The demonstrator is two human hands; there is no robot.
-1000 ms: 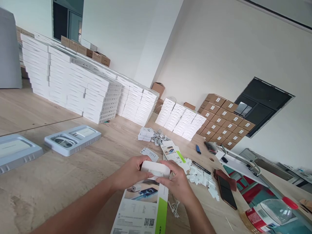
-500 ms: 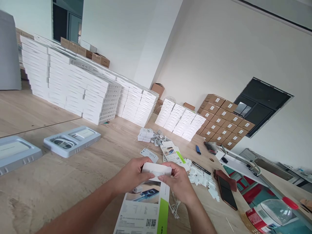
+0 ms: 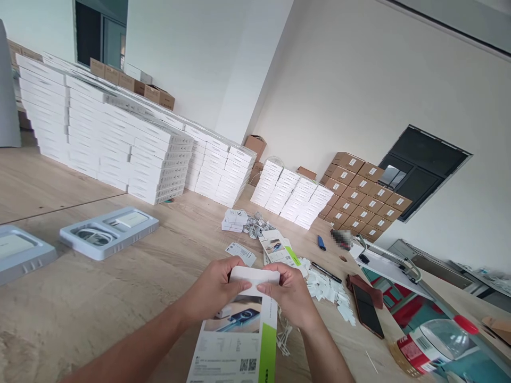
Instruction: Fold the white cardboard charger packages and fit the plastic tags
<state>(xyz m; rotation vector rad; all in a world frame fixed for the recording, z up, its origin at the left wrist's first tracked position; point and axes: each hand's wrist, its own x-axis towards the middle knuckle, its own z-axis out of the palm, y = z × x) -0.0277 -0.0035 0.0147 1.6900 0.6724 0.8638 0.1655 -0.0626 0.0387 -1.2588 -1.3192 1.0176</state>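
A white box sleeve (image 3: 231, 340) with a green strip, a printed phone picture and QR codes stands out at the bottom centre. Its white top flap (image 3: 254, 275) is pinched on both sides. My left hand (image 3: 219, 284) grips the flap's left side, thumb in front and fingers behind. On the right side, my right hand (image 3: 290, 292) holds it the same way, the two thumb tips close together. Just beyond the hands lie a similar printed sleeve (image 3: 275, 246), printed cards (image 3: 240, 254) and a heap of white paper slips (image 3: 325, 287).
Two grey trays (image 3: 107, 250) with chargers lie left. White box stacks (image 3: 155, 154) line the back; brown cartons (image 3: 359, 191) stand beyond. Cables (image 3: 257, 226), a pen (image 3: 326, 272), a phone (image 3: 367, 311) and a bottle (image 3: 433, 346) are on the right half.
The flap between my hands has tilted and now shows a flatter, plainer face. Both hands keep their hold. The background has shifted slightly left in view.
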